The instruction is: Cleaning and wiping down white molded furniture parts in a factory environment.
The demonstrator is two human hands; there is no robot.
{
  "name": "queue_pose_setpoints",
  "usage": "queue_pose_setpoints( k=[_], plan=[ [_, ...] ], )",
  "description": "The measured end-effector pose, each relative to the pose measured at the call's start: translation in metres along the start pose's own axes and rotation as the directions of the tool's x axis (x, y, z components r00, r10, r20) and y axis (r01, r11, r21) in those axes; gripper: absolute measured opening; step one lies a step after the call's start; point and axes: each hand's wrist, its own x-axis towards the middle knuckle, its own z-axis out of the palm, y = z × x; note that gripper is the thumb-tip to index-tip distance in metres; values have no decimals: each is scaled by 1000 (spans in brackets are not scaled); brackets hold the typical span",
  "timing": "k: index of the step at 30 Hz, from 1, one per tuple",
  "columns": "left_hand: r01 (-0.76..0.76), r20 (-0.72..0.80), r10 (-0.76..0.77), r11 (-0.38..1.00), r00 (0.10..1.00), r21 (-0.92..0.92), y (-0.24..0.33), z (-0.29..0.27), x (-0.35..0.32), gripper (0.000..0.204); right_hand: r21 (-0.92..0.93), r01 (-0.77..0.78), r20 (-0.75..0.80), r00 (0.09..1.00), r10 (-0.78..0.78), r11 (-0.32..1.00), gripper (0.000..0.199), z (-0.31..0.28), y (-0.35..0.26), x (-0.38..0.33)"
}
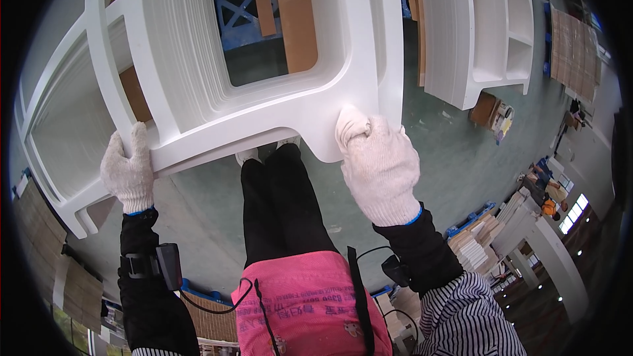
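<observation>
A large white cut-out panel (231, 122) with rounded openings lies in front of me, the top one of a thick stack of like panels. My left hand (128, 168), in a white knit glove, grips the panel's near rail at the left, thumb and fingers on either side of the edge. My right hand (381, 168), gloved too, is closed around a bunched white cloth (353, 124). It presses the cloth on the panel's surface near the right corner, beside the short leg. The fingertips of the right hand are hidden by the cloth and the glove.
Another stack of white panels (452, 39) stands at the right, with a small brown box (484, 111) on the green floor beside it. Blue pallet lattice (241, 0) and brown boards (293, 13) show through the panel's opening. Farther right, another person (550, 207) is near stacked boards.
</observation>
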Motion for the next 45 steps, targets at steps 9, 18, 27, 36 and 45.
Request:
queue_pose_setpoints(
  k=[9,18,27,36,45],
  plan=[
    [42,49,-42,999,998,-6,-4,1,1,49,-4,50,5,999,-50,999,26,-7,-2,1],
    [57,54,-55,997,997,-48,-2,-1,1,47,-32,35,64,997,-33,999,28,-7,-6,4],
    [56,91,-54,998,994,-24,0,-4,2,45,83,32,-83,996,-26,996,28,6,-2,2],
    [17,64,-15,1000,998,-25,3,-2,3,51,479,-440,272,897,348,760,23,-22,28,-57],
    [14,80,-16,1000,997,22,-1,-7,4,49,524,-358,233,933,273,773,40,-31,4,20]
  ],
)
